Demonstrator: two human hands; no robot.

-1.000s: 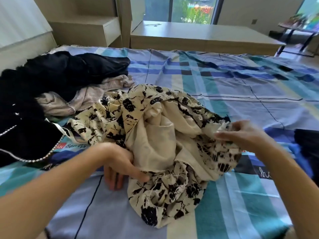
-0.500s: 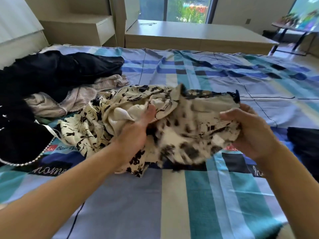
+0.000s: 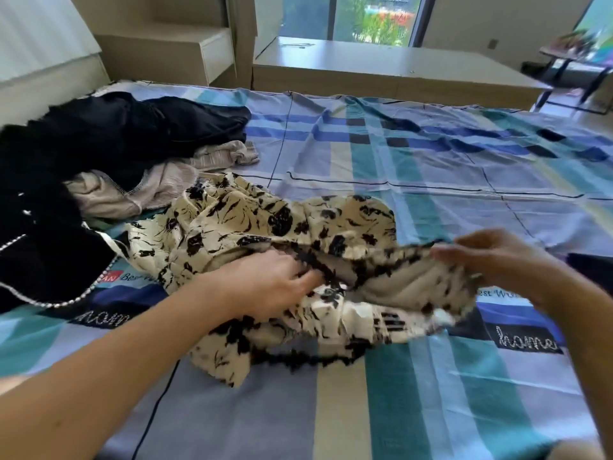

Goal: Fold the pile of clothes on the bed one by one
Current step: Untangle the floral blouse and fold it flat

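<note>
A cream garment with black floral print (image 3: pixel 265 227) lies crumpled in the middle of the bed (image 3: pixel 431 167), its plain lining showing near the front. My left hand (image 3: pixel 268 280) reaches into its folds with the fingertips buried in the cloth. My right hand (image 3: pixel 491 257) pinches the garment's dark-trimmed edge and holds it lifted a little above the sheet. The pile of other clothes sits at the left: black garments (image 3: pixel 116 134), one with a beaded trim (image 3: pixel 49 260), and a pale pink knit (image 3: pixel 159 187).
The bed carries a blue, teal and lilac checked sheet. A dark piece of clothing (image 3: pixel 593 267) lies at the right edge. Beyond the bed stand a low wooden platform (image 3: pixel 398 71), wooden steps (image 3: pixel 185 51) and a window.
The printed garment, bunched up between both hands half a second ago, has come down onto the sheet. My left hand moved into its folds; my right hand shifted right along the edge.
</note>
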